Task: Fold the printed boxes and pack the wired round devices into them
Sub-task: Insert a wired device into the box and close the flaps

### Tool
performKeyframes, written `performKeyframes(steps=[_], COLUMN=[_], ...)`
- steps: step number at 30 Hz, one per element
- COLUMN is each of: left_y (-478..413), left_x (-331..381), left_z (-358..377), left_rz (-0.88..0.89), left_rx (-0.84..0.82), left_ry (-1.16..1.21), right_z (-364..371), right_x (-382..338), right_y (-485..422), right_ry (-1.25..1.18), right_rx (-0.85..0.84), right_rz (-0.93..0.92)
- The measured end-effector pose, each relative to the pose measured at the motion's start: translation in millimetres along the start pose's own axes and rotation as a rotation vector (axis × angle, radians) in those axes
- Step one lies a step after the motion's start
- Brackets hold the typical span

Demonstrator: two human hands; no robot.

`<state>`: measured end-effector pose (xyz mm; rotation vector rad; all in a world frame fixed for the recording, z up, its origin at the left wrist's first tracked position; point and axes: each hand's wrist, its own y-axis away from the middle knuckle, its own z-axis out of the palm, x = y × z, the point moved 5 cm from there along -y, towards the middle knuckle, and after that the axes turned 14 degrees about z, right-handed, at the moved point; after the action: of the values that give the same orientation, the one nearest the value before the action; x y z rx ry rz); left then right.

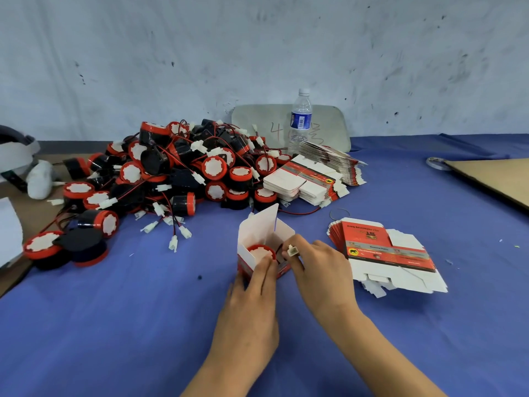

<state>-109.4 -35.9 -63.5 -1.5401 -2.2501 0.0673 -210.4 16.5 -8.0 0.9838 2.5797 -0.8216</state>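
While the left hand grips the red-and-white cardboard box (red-rimmed round device inside), the right hand pinches the white plastic connector, which could jam closure if left untucked.

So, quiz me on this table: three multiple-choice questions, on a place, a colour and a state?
1. Where does the water bottle stand? A. behind the flat box stacks B. inside the pile C. in a hand
2. What colour is the tablecloth? A. green B. blue C. yellow
3. How is the box that the left hand holds? A. flat B. taped shut C. open, device inside
Answers: A, it stands by the wall behind them; B, the cloth is plainly blue; C, its flaps stand up around the red-rimmed device.
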Motion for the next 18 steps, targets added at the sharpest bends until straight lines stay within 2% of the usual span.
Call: performKeyframes(steps=[5, 8, 12, 15, 18], left_y=[-1, 0, 1, 0, -1], left_x=[-1, 1, -3, -8, -9], left_z=[-4, -4, -4, 2, 0], left_rz=[0.058, 0.089, 0.100, 0.110, 0.111], left_rx=[0.048, 0.093, 0.173, 0.151, 0.198], left_ry=[0.098, 0.108, 0.179, 0.149, 0.181], right_z=[21, 29, 24, 23, 29], right_x=[0, 14, 12, 7, 8], right_y=[-5, -17, -15, -8, -5], right_ry=[0.112, 0.029, -0.070, -0.139, -0.078], right_rx=[-0.030, -0.142, -0.268, -0.286, -0.241], right_rz=[-0.011, 0.034, -0.075, -0.135, -0.121])
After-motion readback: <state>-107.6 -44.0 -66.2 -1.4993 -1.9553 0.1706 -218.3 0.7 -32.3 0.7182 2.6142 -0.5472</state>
